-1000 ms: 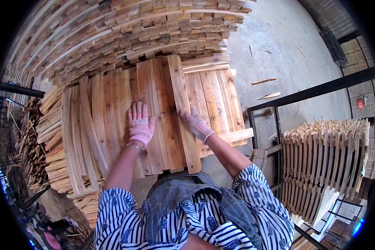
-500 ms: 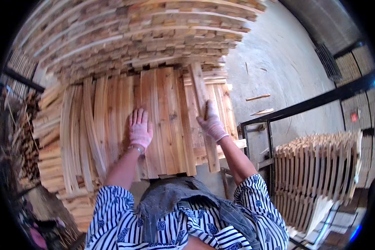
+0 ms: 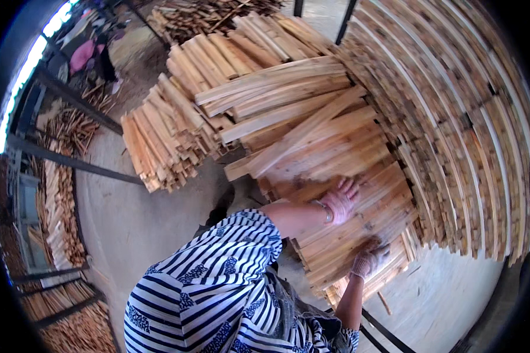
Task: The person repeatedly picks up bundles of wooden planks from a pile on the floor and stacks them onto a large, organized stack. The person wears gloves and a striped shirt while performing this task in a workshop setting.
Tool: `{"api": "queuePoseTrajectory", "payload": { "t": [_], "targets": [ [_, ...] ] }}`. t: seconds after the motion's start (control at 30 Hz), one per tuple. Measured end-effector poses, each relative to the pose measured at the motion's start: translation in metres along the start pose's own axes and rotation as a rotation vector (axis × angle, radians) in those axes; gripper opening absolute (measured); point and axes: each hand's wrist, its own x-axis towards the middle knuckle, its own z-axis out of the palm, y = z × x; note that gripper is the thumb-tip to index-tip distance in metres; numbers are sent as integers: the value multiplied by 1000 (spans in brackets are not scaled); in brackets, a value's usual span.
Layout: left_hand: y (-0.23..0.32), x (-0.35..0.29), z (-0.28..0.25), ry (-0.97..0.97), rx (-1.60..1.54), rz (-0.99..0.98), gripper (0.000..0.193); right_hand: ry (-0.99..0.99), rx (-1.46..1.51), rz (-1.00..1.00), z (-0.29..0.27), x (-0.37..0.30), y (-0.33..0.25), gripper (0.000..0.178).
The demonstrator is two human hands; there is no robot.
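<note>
My left hand, in a pale pink glove, lies with its fingers stretched out on a layer of wooden slats set side by side. My right hand, also gloved, is at the right-hand end of this layer, low over the slats. Motion smears its fingers, so whether it grips a slat does not show. One loose slat lies slantwise across others on the left part of the pile.
A tall stack of slats rises along the far right side. Bundled slats lie to the left, with dark metal bars beyond them. A thin wood strip rests on the concrete floor. Another metal bar crosses near the lower edge.
My view has swung to the left. The slat that was upright under my right hand no longer stands apart from the layer. My left hand stays flat on the slats.
</note>
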Motion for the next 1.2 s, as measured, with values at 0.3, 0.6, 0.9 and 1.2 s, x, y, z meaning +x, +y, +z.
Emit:
{"api": "queuePoseTrajectory", "payload": {
  "t": [0.3,0.6,0.9,1.2],
  "targets": [
    [-113,-270,-68,-766,-943,-5,45,-642,560,-344,-9,-186,-151,27],
    [-373,-431,-131,133,-1372,-861,44,-938,504,-585,193,-322,-443,50],
    [-428,-562,-93,380,-1233,-1384,51,-557,705,296,411,-238,-660,106],
    [-478,-572,-51,208,-1327,-1528,44,-737,258,-162,491,-176,-628,88]
  ]
}}
